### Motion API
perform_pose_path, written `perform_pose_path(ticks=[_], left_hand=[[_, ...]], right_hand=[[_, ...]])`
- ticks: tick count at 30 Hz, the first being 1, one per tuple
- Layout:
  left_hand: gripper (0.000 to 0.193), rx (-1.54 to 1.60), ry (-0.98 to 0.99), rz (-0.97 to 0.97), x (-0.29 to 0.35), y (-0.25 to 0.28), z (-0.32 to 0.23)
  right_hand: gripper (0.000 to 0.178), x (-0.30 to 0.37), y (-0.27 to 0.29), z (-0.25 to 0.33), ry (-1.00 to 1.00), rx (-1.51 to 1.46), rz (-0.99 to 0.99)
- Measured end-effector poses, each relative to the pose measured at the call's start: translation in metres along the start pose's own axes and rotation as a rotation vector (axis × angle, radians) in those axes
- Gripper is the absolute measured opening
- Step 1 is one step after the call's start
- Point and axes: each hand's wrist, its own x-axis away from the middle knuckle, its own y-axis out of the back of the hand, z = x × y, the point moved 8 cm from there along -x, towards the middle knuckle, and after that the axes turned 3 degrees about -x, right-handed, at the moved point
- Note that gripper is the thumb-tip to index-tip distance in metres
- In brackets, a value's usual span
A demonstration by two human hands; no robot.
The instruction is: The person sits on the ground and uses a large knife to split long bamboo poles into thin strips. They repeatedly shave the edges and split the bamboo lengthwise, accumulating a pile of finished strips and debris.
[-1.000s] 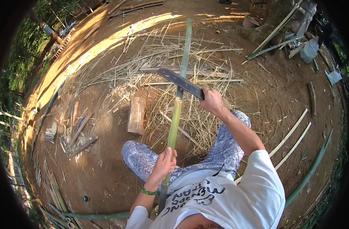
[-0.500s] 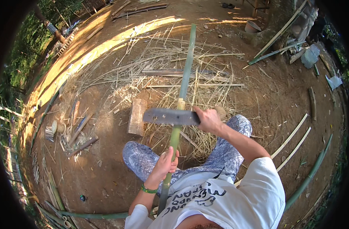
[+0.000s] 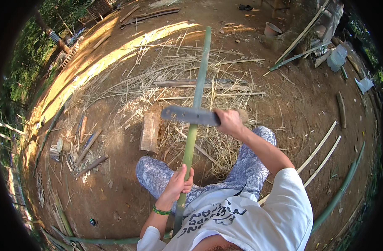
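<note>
A long green bamboo pole runs from beside my body out over the ground ahead. My left hand is wrapped round its near part, a green band on that wrist. In my right hand is the handle of a machete, whose broad dark blade lies across the pole and points left. The blade hides a short stretch of the bamboo; whether it bites into the surface I cannot tell. Left of the pole, a squared wood block rests on the ground near my knee.
Bamboo shavings and strips litter the dirt ahead. Offcuts and sticks lie at left. Two pale split strips and a green bamboo pole lie at right. A bucket-like pot stands at the far right.
The machete blade has shifted a little farther up the pole, away from me, and its tip now tilts upward. My left hand keeps its grip.
</note>
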Motion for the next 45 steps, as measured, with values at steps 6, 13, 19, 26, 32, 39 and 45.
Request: perform_pose_path(ticks=[6,13,19,26,32,39,45], left_hand=[[0.05,0.044,0.024,0.057,0.0,-0.001,-0.004],[0.049,0.082,0.031,0.099,0.004,-0.004,-0.002],[0.05,0.132,0.029,0.117,-0.007,-0.005,-0.006],[0.052,0.146,0.053,0.133,0.005,-0.002,-0.005],[0.051,0.2,0.019,0.156,-0.02,0.002,-0.015],[0.043,0.179,-0.053,0.169,-0.019,0.003,-0.019],[0.045,0.178,-0.004,0.188,0.003,-0.007,-0.016]], right_hand=[[0.049,0.017,0.002,0.033,0.069,-0.016,0.048],[0.04,-0.013,0.017,-0.036,-0.133,-0.008,-0.118],[0.047,0.042,-0.004,0.049,0.404,-0.054,-0.189],[0.039,-0.026,0.028,-0.059,-0.228,-0.058,-0.205],[0.058,0.047,-0.015,0.04,0.103,-0.081,-0.139],[0.058,0.066,-0.022,0.077,0.135,-0.155,-0.187],[0.052,0.034,0.018,0.049,-0.093,-0.202,-0.133]])
